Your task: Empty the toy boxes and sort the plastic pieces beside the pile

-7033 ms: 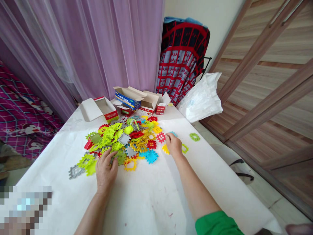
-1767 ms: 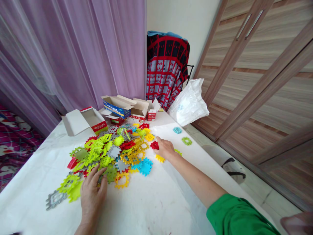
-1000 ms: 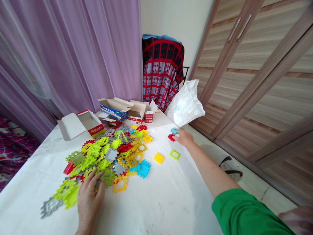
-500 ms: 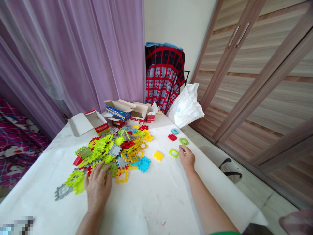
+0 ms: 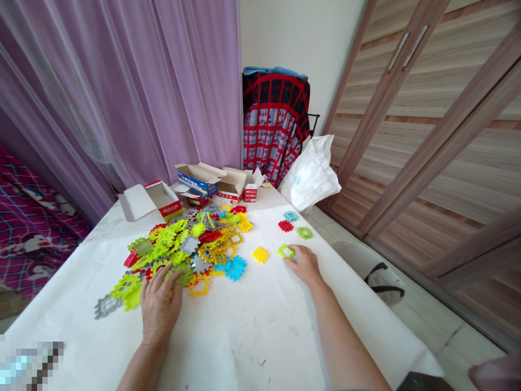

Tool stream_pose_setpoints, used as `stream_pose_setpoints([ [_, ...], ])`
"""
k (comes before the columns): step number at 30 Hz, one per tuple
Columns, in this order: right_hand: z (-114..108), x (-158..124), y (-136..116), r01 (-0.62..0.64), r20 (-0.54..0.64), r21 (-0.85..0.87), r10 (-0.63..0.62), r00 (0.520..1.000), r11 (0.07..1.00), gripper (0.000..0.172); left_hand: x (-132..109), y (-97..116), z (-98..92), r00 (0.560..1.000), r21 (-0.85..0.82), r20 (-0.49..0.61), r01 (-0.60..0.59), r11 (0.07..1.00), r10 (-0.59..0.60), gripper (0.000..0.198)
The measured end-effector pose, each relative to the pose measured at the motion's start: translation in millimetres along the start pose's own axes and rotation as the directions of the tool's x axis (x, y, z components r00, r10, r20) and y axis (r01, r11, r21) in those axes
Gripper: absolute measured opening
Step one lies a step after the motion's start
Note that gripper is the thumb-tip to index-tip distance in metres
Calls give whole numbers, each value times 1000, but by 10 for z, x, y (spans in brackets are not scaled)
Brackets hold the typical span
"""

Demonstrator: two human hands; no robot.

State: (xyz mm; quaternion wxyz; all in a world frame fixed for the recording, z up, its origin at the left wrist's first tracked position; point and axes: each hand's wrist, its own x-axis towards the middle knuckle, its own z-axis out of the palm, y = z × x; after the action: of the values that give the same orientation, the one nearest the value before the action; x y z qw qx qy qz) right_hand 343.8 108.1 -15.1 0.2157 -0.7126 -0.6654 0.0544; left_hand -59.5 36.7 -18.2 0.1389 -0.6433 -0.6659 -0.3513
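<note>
A heap of toothed, interlocking plastic tiles in yellow, lime, grey, red and blue covers the left middle of the table. My left hand rests at the heap's near edge, fingers spread over the lime tiles. My right hand pinches the right edge of a lime tile with an open middle, which lies on or just above the cloth. Left of it sits a solid yellow tile. Beyond are a red tile, a light blue tile and a green tile.
The table wears a white cover. Opened cardboard boxes, among them a blue box and a red box, stand along the far edge. A white plastic bag leans at the far right corner. Wooden wardrobe doors rise to the right.
My right hand has moved left from beside the lime tile and closed on its edge. My left hand stays at the heap with little movement. The view has shifted slightly.
</note>
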Motion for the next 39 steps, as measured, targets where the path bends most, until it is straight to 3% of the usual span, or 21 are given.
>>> stream_pose_setpoints([
  [7, 43, 49, -60, -83, -122, 10, 83, 989, 997, 39, 36, -13, -4, 1000, -10, 19, 12, 1000, -12, 29],
  [13, -132, 353, 95, -267, -291, 16, 260, 921, 964, 44, 47, -48, 13, 999, -2, 35, -22, 1000, 22, 32],
  [17, -276, 617, 303, -344, -233, -6, 333, 914, 939, 43, 55, -96, 47, 999, 8, 27, -46, 999, 46, 32],
  [21, -283, 765, 413, -366, -170, -52, 353, 920, 929, 43, 59, -134, 63, 997, 18, 21, -81, 997, 80, 31],
  [31, -281, 805, 361, -369, -45, -137, 366, 930, 919, 63, 68, -165, 87, 990, 12, 2, -141, 990, 141, 28],
  [39, -339, 881, 441, -310, 27, -190, 320, 947, 932, 63, 65, -154, 68, 990, -2, -2, -141, 990, 141, 28],
])
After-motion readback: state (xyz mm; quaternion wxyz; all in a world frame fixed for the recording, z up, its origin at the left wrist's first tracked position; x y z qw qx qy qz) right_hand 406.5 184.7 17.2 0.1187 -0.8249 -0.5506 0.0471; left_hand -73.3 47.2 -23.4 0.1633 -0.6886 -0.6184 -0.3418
